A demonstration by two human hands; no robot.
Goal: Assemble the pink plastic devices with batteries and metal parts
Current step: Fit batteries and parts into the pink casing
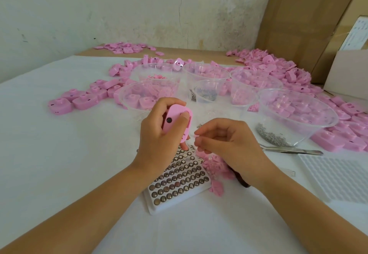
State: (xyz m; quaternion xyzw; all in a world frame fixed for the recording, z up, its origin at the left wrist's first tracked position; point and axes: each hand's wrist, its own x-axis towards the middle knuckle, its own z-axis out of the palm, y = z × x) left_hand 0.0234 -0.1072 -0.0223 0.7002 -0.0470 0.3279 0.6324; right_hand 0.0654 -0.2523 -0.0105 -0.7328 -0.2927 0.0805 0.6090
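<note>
Pink device shell [177, 121] held in left hand [157, 136]; right hand [225, 142] grip pressed together (contents unseeable), likely seating a part next.

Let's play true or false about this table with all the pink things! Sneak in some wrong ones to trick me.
1. The left hand holds a pink device. True.
2. The tweezers are in the right hand. False: they lie on the table, beside a big clear bowl.
3. A battery tray lies on the table close to both hands. True.
4. The battery tray is empty. False: rows of button batteries fill much of it.
5. Loose pink parts are heaped on the table behind the bowls. True.
</note>
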